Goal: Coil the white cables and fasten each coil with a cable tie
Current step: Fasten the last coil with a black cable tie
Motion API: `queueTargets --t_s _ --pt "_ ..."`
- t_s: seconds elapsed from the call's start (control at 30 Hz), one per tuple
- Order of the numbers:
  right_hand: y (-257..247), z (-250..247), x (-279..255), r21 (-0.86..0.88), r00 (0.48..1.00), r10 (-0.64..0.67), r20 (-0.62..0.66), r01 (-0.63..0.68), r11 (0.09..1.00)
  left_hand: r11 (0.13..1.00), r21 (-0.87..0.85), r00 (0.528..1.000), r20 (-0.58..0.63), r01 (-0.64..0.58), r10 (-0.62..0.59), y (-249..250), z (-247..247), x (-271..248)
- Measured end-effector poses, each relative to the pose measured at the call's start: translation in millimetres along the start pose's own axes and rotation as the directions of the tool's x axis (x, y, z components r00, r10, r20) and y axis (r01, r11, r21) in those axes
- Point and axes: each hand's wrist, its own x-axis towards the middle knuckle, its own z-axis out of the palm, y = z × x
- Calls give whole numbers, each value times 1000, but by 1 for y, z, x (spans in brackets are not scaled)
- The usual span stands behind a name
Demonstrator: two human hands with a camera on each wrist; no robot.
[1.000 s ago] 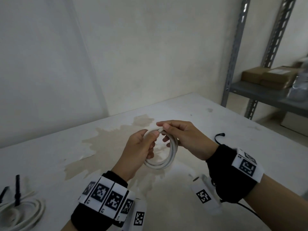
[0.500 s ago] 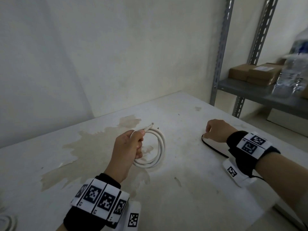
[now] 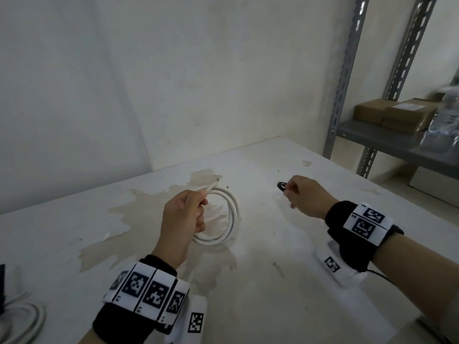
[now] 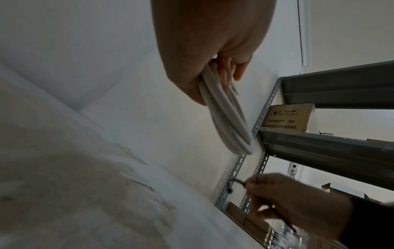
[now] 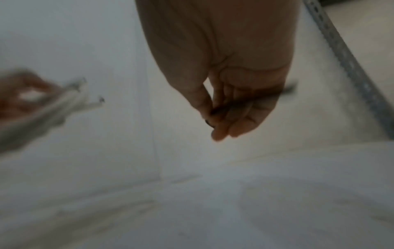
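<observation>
Gripping the round coil of white plastic cable (image 3: pixel 224 217), the left hand (image 3: pixel 183 214) holds it above the stained white table (image 3: pixel 260 281); the right hand (image 3: pixel 306 196) pinches a thin black cable tie (image 3: pixel 281 186); brown cardboard boxes (image 3: pixel 395 114) sit on the grey metal shelf (image 3: pixel 387 141).

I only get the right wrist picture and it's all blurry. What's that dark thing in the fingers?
Observer: A thin black cable tie; the right hand pinches it above the table.
Child: And the white stuff on the left?
Observer: A coiled white cable, gripped by the left hand; the coil hangs clear of the table.
Child: Is it tied yet?
Observer: No tie shows on it; the two hands are apart.
</observation>
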Motion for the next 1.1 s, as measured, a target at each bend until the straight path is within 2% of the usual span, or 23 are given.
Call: queueTargets --t_s 0.07,0.17,0.23,0.33,0.43,0.57,0.7,0.83,0.93,1.1 --pt "-25 5 -9 164 989 -104 -108 121 979 1000 8 1000 -24 -10 10 1 -7 0" --pt "-63 13 -25 263 937 -241 -252 306 915 999 25 998 -58 -24 25 3 -21 -2" --pt "-84 20 -33 349 913 -270 -305 371 860 999 17 996 -81 -32 33 6 -31 -3" --pt "-108 31 -44 461 904 -277 -326 407 788 999 2 993 -107 -44 44 9 -46 -3" --pt "-127 40 -54 555 931 -300 -209 365 747 998 -8 988 -143 -59 57 11 -59 -6" --pt "-141 60 -65 510 945 -325 47 257 821 996 -1 974 -209 -89 87 13 -72 -9" --pt "-152 74 -72 513 953 -268 141 162 843 992 10 958 -255 -129 128 13 -79 -11" --pt "-167 77 -74 475 959 -232 161 131 870 982 63 953 -237 -180 190 10 -78 -16" --pt "-179 79 -75 509 965 -224 136 125 852 973 105 955 -199 -204 221 8 -73 -21" --pt "-184 82 -78 697 969 -235 80 114 708 984 73 961 -214 -166 178 11 -76 -22"
